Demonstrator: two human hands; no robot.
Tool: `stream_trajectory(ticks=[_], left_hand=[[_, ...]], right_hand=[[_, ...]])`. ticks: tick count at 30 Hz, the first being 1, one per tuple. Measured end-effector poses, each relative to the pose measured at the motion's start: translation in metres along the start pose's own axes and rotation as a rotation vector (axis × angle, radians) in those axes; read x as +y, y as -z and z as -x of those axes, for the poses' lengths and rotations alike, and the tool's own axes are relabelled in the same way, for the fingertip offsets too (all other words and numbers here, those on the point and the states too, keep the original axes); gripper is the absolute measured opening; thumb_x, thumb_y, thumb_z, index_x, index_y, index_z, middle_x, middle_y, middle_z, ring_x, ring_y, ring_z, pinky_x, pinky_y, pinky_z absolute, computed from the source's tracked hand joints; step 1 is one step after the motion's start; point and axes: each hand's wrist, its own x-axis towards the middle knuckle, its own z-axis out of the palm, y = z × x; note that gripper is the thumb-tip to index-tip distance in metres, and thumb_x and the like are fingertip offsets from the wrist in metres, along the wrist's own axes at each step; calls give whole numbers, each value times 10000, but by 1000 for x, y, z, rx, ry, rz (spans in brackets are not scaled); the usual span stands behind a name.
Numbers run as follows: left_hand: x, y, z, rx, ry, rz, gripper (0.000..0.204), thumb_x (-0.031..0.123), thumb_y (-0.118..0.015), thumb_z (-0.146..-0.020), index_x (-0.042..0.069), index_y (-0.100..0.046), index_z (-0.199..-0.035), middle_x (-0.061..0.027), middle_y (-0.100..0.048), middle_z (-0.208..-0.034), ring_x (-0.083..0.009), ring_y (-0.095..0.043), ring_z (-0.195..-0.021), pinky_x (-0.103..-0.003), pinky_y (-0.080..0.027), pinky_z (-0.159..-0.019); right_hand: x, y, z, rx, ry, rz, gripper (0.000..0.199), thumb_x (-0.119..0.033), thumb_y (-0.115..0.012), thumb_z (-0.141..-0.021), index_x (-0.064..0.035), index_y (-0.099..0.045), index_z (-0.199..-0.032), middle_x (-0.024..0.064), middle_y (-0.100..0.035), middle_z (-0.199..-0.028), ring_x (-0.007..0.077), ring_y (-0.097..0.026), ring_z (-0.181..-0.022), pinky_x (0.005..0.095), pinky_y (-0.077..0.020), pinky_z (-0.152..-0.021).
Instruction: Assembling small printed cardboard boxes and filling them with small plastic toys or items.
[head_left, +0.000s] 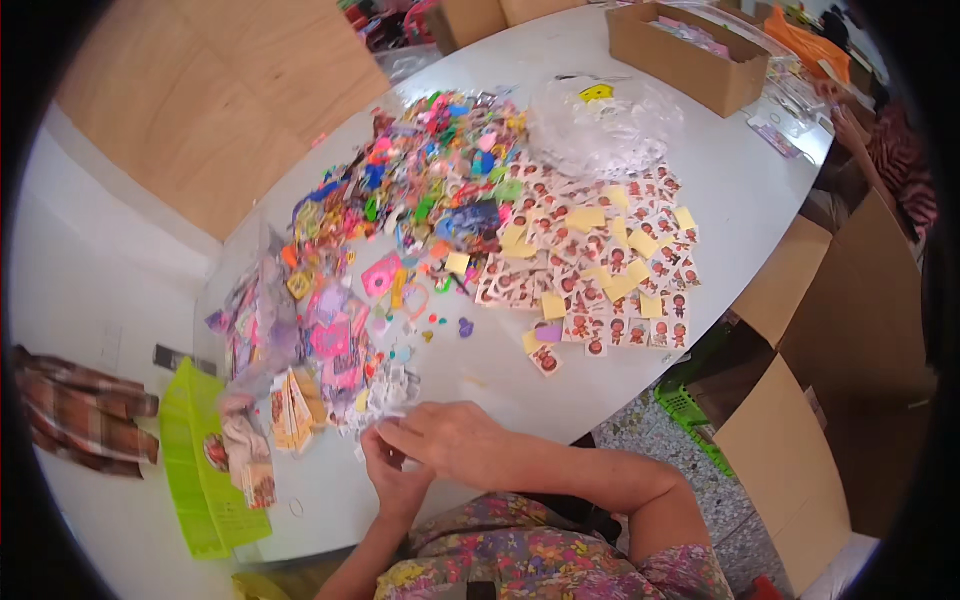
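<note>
Close to the table's near edge, my left hand [395, 482] and my right hand [455, 440] meet with their fingers closed together. Whatever lies between the fingertips is hidden or too small to make out. Just beyond them is a heap of small white pieces [388, 392], perhaps paper or plastic. Left of my hands lies a fanned stack of printed cards [292, 412]. Pink and purple plastic packets [333, 335] lie beyond it. A large heap of small colourful plastic trinkets [400, 180] covers the table's far left part. Sheets of cartoon stickers [625, 265] and yellow paper squares [585, 218] spread to the right.
A bright green plastic bin [195, 470] stands at the left edge of the white table [520, 400]. Clear plastic bags [605, 130] and a cardboard box [685, 60] sit at the back. An open carton [790, 480] is on my right. Another person's arm [855, 135] shows at far right.
</note>
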Motion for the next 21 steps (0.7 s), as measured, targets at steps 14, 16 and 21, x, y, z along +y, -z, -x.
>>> stream_trajectory(ticks=[14, 16, 21], left_hand=[[5, 12, 6, 149, 28, 172, 739, 49, -856, -666, 36, -368, -1221, -78, -552, -1073, -118, -604, -902, -261, -543, -750], [1, 21, 11, 165, 32, 207, 763, 77, -859, -676, 22, -361, -1251, -84, -565, -1082, -117, -607, -911, -259, -544, -751], [-3, 37, 18, 209, 50, 267, 764, 94, -856, -690, 11, -354, -1259, -97, -572, -1085, -125, -614, -918, -264, -547, -759]], right_hand=[[-21, -14, -32, 102, 31, -23, 286, 43, -710, -640, -42, -690, -912, 80, -686, -854, 279, -646, -812, 349, -541, -669], [-29, -21, -37, 75, 49, -16, 273, 34, -722, -643, -45, -690, -902, 80, -683, -877, 290, -637, -849, 351, -535, -692], [-45, -35, -46, -30, -23, 173, 257, -22, -768, -662, -42, -700, -909, 134, -592, -1138, 308, -561, -1027, 392, -473, -841]])
